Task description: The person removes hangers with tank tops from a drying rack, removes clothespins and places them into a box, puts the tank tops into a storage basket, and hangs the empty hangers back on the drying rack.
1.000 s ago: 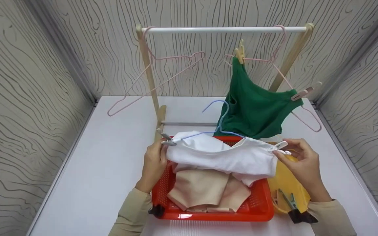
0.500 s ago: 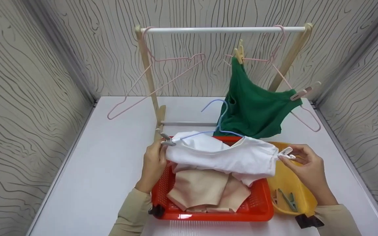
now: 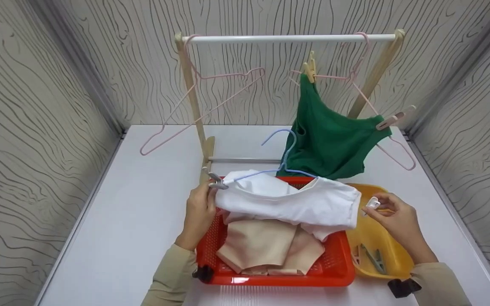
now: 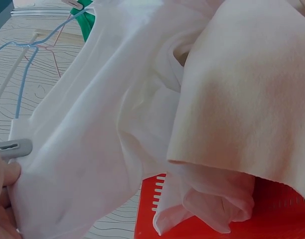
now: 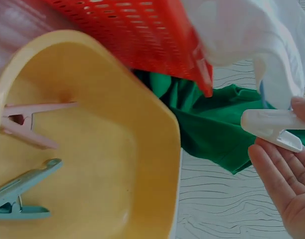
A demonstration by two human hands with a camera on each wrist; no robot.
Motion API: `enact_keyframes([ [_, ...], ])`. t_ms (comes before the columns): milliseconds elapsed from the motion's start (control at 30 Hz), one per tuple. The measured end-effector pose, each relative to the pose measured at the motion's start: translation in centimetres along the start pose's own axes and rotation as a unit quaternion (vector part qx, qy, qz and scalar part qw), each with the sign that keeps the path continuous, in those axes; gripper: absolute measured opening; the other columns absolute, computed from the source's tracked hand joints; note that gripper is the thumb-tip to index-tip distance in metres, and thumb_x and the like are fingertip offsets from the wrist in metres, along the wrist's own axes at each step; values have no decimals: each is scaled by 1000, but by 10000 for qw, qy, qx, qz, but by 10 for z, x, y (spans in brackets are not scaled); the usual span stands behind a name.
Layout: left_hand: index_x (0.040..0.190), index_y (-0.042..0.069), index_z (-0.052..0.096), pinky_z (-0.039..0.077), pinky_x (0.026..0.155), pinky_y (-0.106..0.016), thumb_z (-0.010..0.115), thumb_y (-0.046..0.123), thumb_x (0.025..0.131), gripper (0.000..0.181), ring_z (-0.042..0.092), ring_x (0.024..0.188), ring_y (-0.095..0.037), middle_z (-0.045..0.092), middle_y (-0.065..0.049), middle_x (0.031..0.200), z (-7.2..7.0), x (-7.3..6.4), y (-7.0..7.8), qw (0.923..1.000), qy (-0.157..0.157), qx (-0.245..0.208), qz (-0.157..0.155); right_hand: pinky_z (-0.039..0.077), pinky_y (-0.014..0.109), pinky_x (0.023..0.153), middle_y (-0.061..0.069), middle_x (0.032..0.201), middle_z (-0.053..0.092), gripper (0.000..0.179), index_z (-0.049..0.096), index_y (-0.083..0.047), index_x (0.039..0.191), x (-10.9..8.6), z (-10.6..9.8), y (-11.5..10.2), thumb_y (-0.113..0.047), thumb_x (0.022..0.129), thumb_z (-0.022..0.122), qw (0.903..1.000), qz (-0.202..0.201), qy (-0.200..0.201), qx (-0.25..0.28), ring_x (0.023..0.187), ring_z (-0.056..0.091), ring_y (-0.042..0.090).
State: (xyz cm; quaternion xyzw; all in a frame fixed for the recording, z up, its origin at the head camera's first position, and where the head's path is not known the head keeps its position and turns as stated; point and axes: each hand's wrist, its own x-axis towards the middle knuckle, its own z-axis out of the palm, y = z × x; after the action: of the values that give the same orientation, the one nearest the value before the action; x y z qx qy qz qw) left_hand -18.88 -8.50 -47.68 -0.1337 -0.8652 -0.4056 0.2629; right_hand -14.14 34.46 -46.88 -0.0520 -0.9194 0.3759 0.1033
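A white garment (image 3: 279, 206) hangs on a blue hanger (image 3: 287, 148) above the red basket. My left hand (image 3: 198, 214) grips its left shoulder, just below a grey clothespin (image 3: 218, 183) clipped there. Part of that hand shows at the left edge of the left wrist view. My right hand (image 3: 398, 221) pinches a white clothespin (image 5: 272, 124) between thumb and fingers, a little to the right of the garment's right shoulder and apart from it. Beneath this hand stands a yellow bin (image 3: 381, 238) with a pink clothespin (image 5: 30, 122) and a green clothespin (image 5: 25, 191) inside.
Beige cloth (image 3: 262, 244) lies in the red basket (image 3: 279, 280). Behind stands a rack with a white rail (image 3: 289, 38). It carries a bare pink hanger (image 3: 223, 75) and another with a green garment (image 3: 330, 136) pinned to it.
My right hand has moved right and slightly down, drawing the white clothespin off the garment's right shoulder. The clothespin has turned in its fingers. My left hand has stayed in place.
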Motion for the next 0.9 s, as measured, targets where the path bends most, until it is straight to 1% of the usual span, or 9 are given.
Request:
enact_keyframes([
  [33, 107, 0, 62, 53, 83, -46, 56, 3, 94, 15, 67, 95, -31, 71, -15, 105, 0, 0, 0, 10000, -1, 6, -2, 47, 1, 70, 19, 103, 67, 45, 58, 1, 118, 1, 0, 2, -24, 84, 74, 9999, 58, -78, -75, 80, 54, -16],
  [67, 107, 0, 62, 53, 83, -46, 56, 3, 94, 15, 67, 94, -31, 71, -15, 105, 0, 0, 0, 10000, -1, 19, -7, 48, 3, 70, 22, 105, 66, 46, 58, 1, 119, 2, 0, 4, -26, 85, 74, 9997, 126, -167, -130, 81, 56, -13],
  [167, 107, 0, 62, 53, 82, -46, 57, 3, 93, 16, 66, 94, -32, 71, -16, 105, 0, 0, 0, 10000, 4, 40, -29, 53, 8, 71, 22, 109, 65, 50, 56, 0, 121, 6, 1, 11, -31, 85, 73, 9985, 277, -382, -286, 85, 60, -1],
  [300, 107, -1, 62, 53, 84, -46, 57, 4, 93, 16, 66, 95, -32, 71, -16, 105, -1, -1, 1, 10000, 3, 47, -46, 55, 13, 74, 21, 111, 64, 53, 54, 0, 123, 10, 2, 19, -35, 86, 71, 9966, 392, -614, -386, 87, 61, 6],
  [500, 108, -1, 61, 52, 84, -46, 56, 4, 94, 16, 65, 95, -32, 70, -16, 107, -1, -1, 1, 10000, -4, 35, -32, 59, 26, 78, 27, 115, 61, 59, 51, 4, 124, 17, 5, 25, -38, 87, 70, 9928, 589, -965, -388, 93, 63, 22],
  [633, 109, -1, 61, 52, 84, -47, 56, 4, 94, 16, 65, 96, -32, 70, -16, 107, -1, -1, 1, 10000, -27, 5, -47, 60, 35, 80, 29, 114, 60, 60, 50, 6, 124, 23, 7, 29, -36, 87, 70, 9897, 700, -1160, -470, 91, 61, 24],
  [700, 109, -1, 61, 53, 85, -47, 56, 4, 94, 16, 65, 96, -32, 70, -16, 108, -1, -1, 1, 10000, -39, 5, -25, 60, 38, 81, 29, 112, 60, 60, 50, 8, 123, 26, 8, 32, -35, 86, 71, 9885, 684, -1234, -540, 89, 62, 25],
  [833, 109, -1, 60, 54, 86, -46, 56, 3, 94, 16, 66, 96, -31, 70, -17, 106, -1, -2, 1, 10000, -42, 36, 51, 58, 44, 84, 29, 110, 61, 61, 50, 9, 121, 29, 11, 38, -33, 85, 73, 9858, 698, -1404, -599, 88, 62, 25],
  [900, 109, -1, 60, 54, 86, -45, 56, 2, 94, 16, 66, 96, -30, 69, -17, 106, -1, -3, 1, 10000, -55, 33, 65, 58, 46, 86, 28, 110, 61, 59, 49, 9, 121, 30, 13, 41, -31, 85, 73, 9837, 769, -1510, -604, 89, 61, 25],
])
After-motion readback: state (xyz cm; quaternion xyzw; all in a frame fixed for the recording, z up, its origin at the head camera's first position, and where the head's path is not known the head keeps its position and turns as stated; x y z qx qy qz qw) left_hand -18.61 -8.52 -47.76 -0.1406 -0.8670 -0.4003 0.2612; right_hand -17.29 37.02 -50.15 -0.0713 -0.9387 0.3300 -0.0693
